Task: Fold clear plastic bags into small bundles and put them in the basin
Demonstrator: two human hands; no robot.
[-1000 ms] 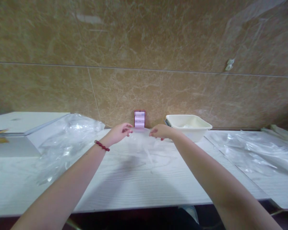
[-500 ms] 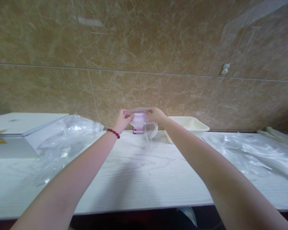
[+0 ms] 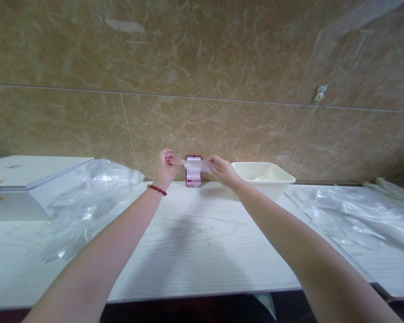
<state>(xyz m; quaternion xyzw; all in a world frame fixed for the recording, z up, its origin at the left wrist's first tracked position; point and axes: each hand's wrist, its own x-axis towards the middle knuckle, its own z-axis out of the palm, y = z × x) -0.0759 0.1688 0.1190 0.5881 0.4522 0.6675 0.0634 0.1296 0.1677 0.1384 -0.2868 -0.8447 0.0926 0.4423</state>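
Observation:
A clear plastic bag (image 3: 205, 166), drawn out into a thin band, spans the gap between my hands, in front of a phone. My left hand (image 3: 164, 169), with a dark red bead bracelet (image 3: 156, 189) at the wrist, has its fingers curled around one end. The other end is pinched between thumb and fingers of my right hand (image 3: 223, 171). Behind the plastic, the red-edged phone (image 3: 193, 177) stands upright on the white table against the wall, its screen lit.
A cream plastic basin (image 3: 274, 179) stands just right of my right hand, something clear inside. Crumpled clear plastic bags (image 3: 90, 202) lie beside a white box (image 3: 30, 172) at left. More clear plastic (image 3: 353, 215) covers the right side. The brown marble wall (image 3: 202, 67) rises behind.
The bag, which hung loosely in front of the phone, is now pulled into a narrow band. My left hand has moved slightly left, and more of the phone shows.

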